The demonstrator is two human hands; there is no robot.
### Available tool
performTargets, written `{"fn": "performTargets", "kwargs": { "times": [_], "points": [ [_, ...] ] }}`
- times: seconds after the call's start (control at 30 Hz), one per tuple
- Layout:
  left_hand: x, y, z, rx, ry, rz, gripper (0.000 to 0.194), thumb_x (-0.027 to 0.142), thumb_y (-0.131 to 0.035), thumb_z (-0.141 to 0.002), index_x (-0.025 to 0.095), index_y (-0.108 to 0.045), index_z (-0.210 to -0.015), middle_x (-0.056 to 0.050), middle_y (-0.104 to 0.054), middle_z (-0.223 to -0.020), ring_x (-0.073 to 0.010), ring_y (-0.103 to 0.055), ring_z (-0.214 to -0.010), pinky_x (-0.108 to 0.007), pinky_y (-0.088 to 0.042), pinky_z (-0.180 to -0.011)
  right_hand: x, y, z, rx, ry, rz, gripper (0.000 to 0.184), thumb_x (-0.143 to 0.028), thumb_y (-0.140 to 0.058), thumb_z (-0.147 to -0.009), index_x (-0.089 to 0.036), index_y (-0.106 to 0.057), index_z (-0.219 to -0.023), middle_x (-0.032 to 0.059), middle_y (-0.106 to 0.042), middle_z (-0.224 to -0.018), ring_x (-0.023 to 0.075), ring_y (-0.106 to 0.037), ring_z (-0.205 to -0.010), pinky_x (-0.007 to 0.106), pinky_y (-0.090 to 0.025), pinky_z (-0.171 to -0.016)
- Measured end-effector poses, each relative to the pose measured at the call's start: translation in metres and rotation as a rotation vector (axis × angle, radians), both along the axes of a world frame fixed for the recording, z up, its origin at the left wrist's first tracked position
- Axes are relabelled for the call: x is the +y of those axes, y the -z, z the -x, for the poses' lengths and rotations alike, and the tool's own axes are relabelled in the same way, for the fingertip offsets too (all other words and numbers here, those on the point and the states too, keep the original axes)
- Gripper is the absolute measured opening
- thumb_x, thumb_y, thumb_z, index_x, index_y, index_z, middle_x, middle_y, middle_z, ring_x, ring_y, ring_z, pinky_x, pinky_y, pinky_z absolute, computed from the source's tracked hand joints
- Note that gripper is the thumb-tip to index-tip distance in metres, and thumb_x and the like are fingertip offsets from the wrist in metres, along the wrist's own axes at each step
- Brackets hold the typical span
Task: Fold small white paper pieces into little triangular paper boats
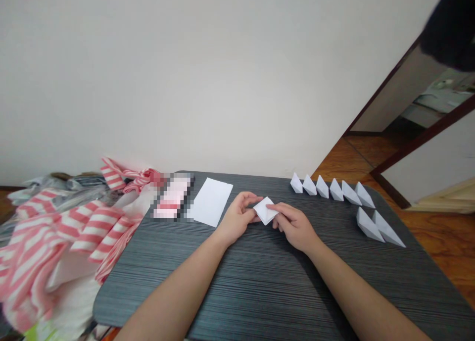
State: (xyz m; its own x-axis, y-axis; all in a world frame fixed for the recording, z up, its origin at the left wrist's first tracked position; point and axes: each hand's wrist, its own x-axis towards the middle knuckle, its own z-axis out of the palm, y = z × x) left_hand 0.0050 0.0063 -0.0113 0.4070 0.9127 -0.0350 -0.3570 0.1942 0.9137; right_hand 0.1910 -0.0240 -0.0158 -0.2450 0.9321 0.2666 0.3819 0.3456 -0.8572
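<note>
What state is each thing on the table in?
Left hand: pinching the paper's left side
Right hand: pinching its right side
Folded white paper: folded into a small diamond, held
White sheet: lying flat
Paper boats: folded, standing; six in a row, two nearer

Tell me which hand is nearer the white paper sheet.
Left. The left hand sits just right of the white paper sheet. The right hand is farther right, on the far side of the folded paper that both hands hold.
</note>
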Motion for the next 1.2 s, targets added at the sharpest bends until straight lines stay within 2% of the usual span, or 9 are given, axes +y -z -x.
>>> {"fn": "performTargets", "kwargs": {
  "times": [0.1,0.17,0.33,0.5,0.6,0.67,0.77,1.0,1.2],
  "points": [
    [0.000,-0.002,0.001,-0.019,0.048,0.082,0.031,0.025,-0.055,-0.079,0.018,-0.045,-0.108,-0.007,-0.064,-0.091,-0.0163,-0.064,-0.075,-0.036,-0.053,-0.073,0.001,-0.001,0.000,0.007,-0.006,-0.033,0.034,-0.017,-0.040,-0.090,-0.022,-0.057,-0.119,0.0015,-0.055,-0.072,0.0125,-0.054,-0.063,0.027,-0.044,-0.061],
    [0.000,-0.003,0.001,0.018,0.085,0.087,0.031,0.035,-0.051,-0.082,0.016,-0.048,-0.106,-0.006,-0.064,-0.081,-0.0164,-0.064,-0.069,-0.035,-0.054,-0.068,0.002,-0.003,0.000,0.003,-0.042,-0.055,0.035,-0.016,-0.040,-0.089,-0.023,-0.057,-0.119,0.0020,-0.055,-0.075,0.0123,-0.054,-0.064,0.027,-0.044,-0.063],
    [-0.001,-0.003,0.002,0.268,0.113,-0.072,0.035,0.036,-0.063,-0.075,0.014,-0.055,-0.100,-0.006,-0.064,-0.082,-0.0128,-0.062,-0.062,-0.027,-0.052,-0.061,0.000,-0.006,0.002,-0.031,-0.124,-0.060,0.033,-0.014,-0.042,-0.088,-0.022,-0.058,-0.115,0.0022,-0.057,-0.076,0.0137,-0.056,-0.069,0.029,-0.044,-0.069],
    [-0.001,0.003,0.001,0.308,0.100,-0.107,0.029,0.033,-0.061,-0.077,0.014,-0.053,-0.099,-0.004,-0.063,-0.081,-0.0118,-0.061,-0.061,-0.025,-0.051,-0.057,-0.003,-0.005,0.004,0.141,-0.109,0.097,0.037,-0.019,-0.042,-0.089,-0.020,-0.041,-0.125,0.0034,-0.061,-0.084,0.0126,-0.057,-0.064,0.027,-0.046,-0.061],
    [0.000,0.005,-0.001,0.311,0.081,-0.106,0.031,0.030,-0.062,-0.076,0.015,-0.052,-0.101,-0.004,-0.063,-0.084,-0.0117,-0.061,-0.063,-0.024,-0.051,-0.058,-0.002,-0.004,0.004,0.115,-0.019,0.122,0.028,-0.024,-0.041,-0.091,-0.018,-0.048,-0.117,0.0008,-0.060,-0.070,0.0122,-0.055,-0.058,0.024,-0.043,-0.056],
    [0.000,0.005,-0.001,0.322,0.090,-0.114,0.032,0.029,-0.062,-0.075,0.016,-0.051,-0.102,-0.004,-0.064,-0.084,-0.0115,-0.062,-0.063,-0.024,-0.051,-0.058,-0.001,-0.006,0.004,0.031,0.027,0.131,0.022,-0.027,-0.040,-0.091,-0.017,-0.056,-0.103,-0.0007,-0.058,-0.061,0.0117,-0.054,-0.054,0.023,-0.042,-0.055],
    [-0.001,0.005,0.000,0.307,0.130,-0.132,0.029,0.027,-0.061,-0.076,0.016,-0.051,-0.101,-0.004,-0.065,-0.086,-0.0125,-0.063,-0.067,-0.025,-0.052,-0.061,0.001,-0.009,0.003,-0.063,0.014,0.146,0.024,-0.028,-0.041,-0.091,-0.016,-0.061,-0.082,0.0002,-0.061,-0.062,0.0110,-0.056,-0.053,0.023,-0.043,-0.056],
    [-0.001,0.005,0.001,0.346,0.124,-0.149,0.027,0.027,-0.060,-0.077,0.015,-0.053,-0.100,-0.004,-0.065,-0.083,-0.0127,-0.062,-0.064,-0.026,-0.051,-0.060,0.002,-0.008,0.004,-0.079,0.044,0.180,0.023,-0.031,-0.046,-0.088,-0.017,-0.061,-0.078,-0.0004,-0.063,-0.062,0.0115,-0.059,-0.051,0.023,-0.045,-0.055],
    [-0.002,0.000,0.003,0.455,0.131,-0.158,0.025,0.035,-0.057,-0.078,0.013,-0.059,-0.090,-0.006,-0.066,-0.080,-0.0148,-0.064,-0.066,-0.025,-0.050,-0.060,0.001,-0.009,0.004,-0.071,0.078,0.156,0.024,-0.033,-0.046,-0.088,-0.018,-0.059,-0.074,0.0002,-0.063,-0.061,0.0120,-0.059,-0.051,0.023,-0.045,-0.055]
  ]
}}
